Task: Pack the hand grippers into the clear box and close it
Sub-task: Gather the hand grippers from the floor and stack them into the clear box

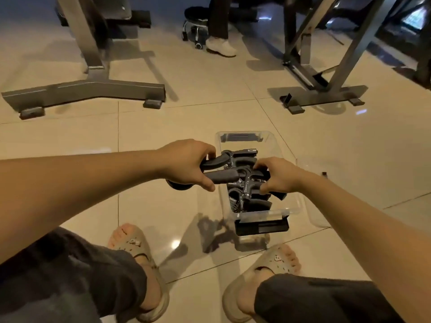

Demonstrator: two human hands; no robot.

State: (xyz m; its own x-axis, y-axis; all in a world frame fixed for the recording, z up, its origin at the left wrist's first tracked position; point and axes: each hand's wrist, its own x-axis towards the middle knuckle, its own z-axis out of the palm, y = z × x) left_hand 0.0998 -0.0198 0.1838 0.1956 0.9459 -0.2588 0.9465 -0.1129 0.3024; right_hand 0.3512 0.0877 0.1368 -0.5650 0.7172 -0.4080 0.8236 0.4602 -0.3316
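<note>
Hands at the clear box [275,212]
Left hand [186,164] grips a hand gripper [221,177] over its rim; right hand [277,176] grips a second gripper [248,185] inside.

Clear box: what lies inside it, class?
Black grippers lie piled inside the box. The right hand, gripping one, covers others, so their count cannot be told.

Dim warm light, floor glare, wide-angle distortion
</note>
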